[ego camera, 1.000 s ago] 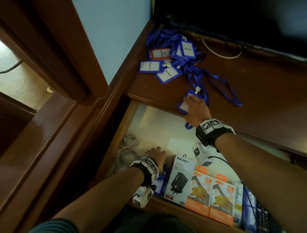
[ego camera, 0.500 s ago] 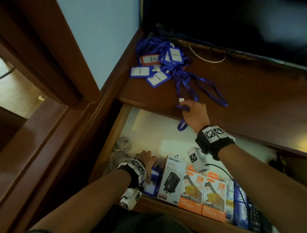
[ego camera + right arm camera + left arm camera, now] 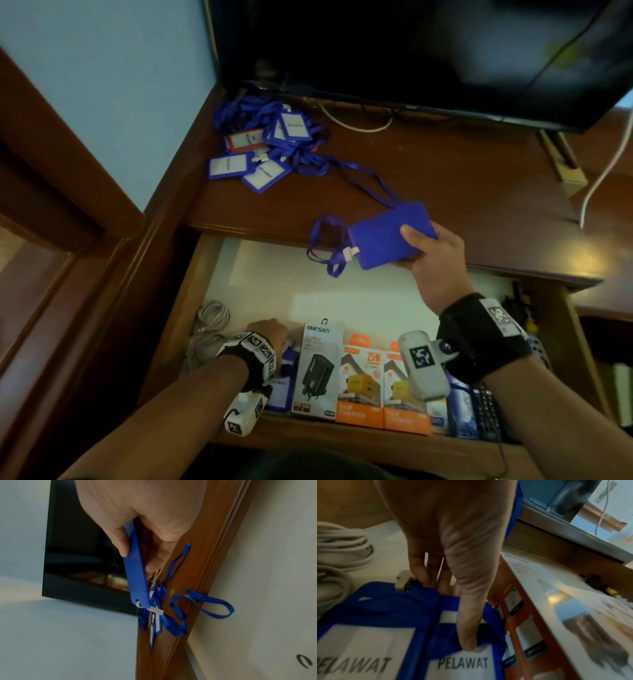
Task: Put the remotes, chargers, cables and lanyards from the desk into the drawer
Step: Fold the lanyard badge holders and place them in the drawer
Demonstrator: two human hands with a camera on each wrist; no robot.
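Note:
My right hand [image 3: 428, 253] grips a blue badge holder [image 3: 380, 240] by its end, lifted over the desk's front edge above the open drawer [image 3: 260, 274]. Its blue strap [image 3: 325, 243] dangles in loops; in the right wrist view the holder [image 3: 137, 568] sits between thumb and fingers. A pile of blue lanyards [image 3: 270, 144] with white cards lies at the desk's back left. My left hand [image 3: 270, 332] is down in the drawer. There its thumb [image 3: 467, 635] presses on a "PELAWAT" badge [image 3: 464, 661] while the fingers hook its far edge.
Boxed chargers [image 3: 318, 370] stand along the drawer's front, with orange boxes [image 3: 359, 387] and a black remote [image 3: 486, 411] to their right. A coiled grey cable [image 3: 212, 318] lies at the drawer's left. A dark TV [image 3: 411, 51] and a white cable [image 3: 356, 123] are at the desk's back.
My right hand has picked the badge holder up off the desk's front edge and carried it right, its back now facing up. The left hand stays in the drawer.

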